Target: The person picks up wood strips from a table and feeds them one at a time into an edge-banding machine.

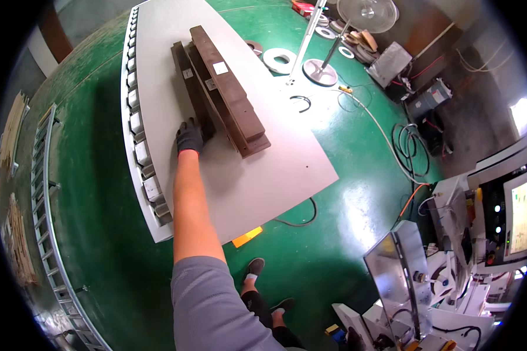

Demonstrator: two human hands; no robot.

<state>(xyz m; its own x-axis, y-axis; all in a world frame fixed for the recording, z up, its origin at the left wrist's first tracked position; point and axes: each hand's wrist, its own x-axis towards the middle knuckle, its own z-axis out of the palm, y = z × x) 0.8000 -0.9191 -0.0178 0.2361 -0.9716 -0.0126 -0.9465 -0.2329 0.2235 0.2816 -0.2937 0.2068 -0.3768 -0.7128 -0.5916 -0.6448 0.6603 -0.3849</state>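
Observation:
My left hand (pixel 189 137), in a dark glove, reaches over a long pale panel-topped table. Its fingers are bent against the near end of a narrow brown beam (pixel 188 82); the beam hides part of the grip. Close along the right of this beam lies a larger brown channel-shaped beam (pixel 231 93), stepped at its near end. A white label (pixel 220 68) is stuck on its top, and smaller labels show on the sides. No part of my right hand is in view.
White blocks (pixel 136 122) line the left side of the table top (pixel 275 175). A ladder (pixel 44 222) lies on the green floor at left. A fan (pixel 321 71), hoses (pixel 410 146) and white rings (pixel 280 60) stand or lie right of the table. Machinery with a screen (pixel 520 216) is at right.

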